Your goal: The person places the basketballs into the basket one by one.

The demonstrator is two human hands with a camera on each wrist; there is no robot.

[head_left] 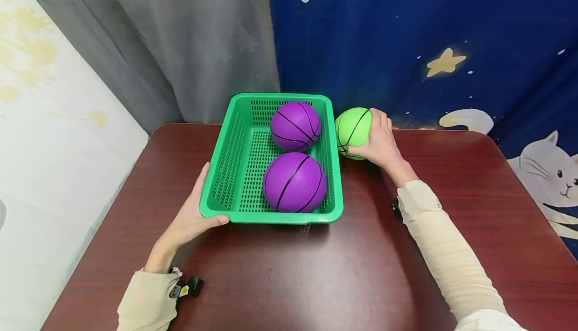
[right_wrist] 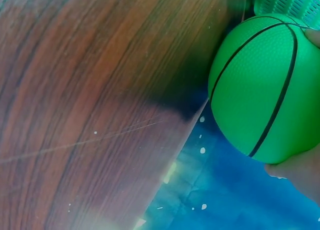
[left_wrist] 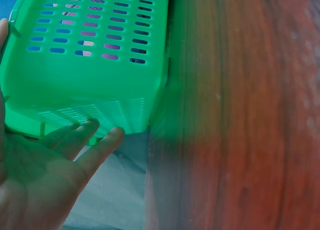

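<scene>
A green perforated plastic basket [head_left: 273, 216] is at the middle of the table's far side. Two purple balls with black basketball lines are in its right half, a rear one [head_left: 295, 126] and a front one [head_left: 294, 182]. My left hand [head_left: 191, 220] holds the basket's near left corner, thumb over the front rim and fingers along the left side. Just outside the basket's right wall is a light green ball [head_left: 353, 133] with black lines. My right hand [head_left: 379, 143] grips this ball from the right, thumb in front and fingers behind.
The dark red-brown wooden table [head_left: 280, 281] ends just behind the basket and the green ball. Beyond that edge hang a grey curtain [head_left: 203, 45] and a blue curtain [head_left: 361, 35] with stars and a cat. A white patterned surface [head_left: 58, 135] stands left of the table.
</scene>
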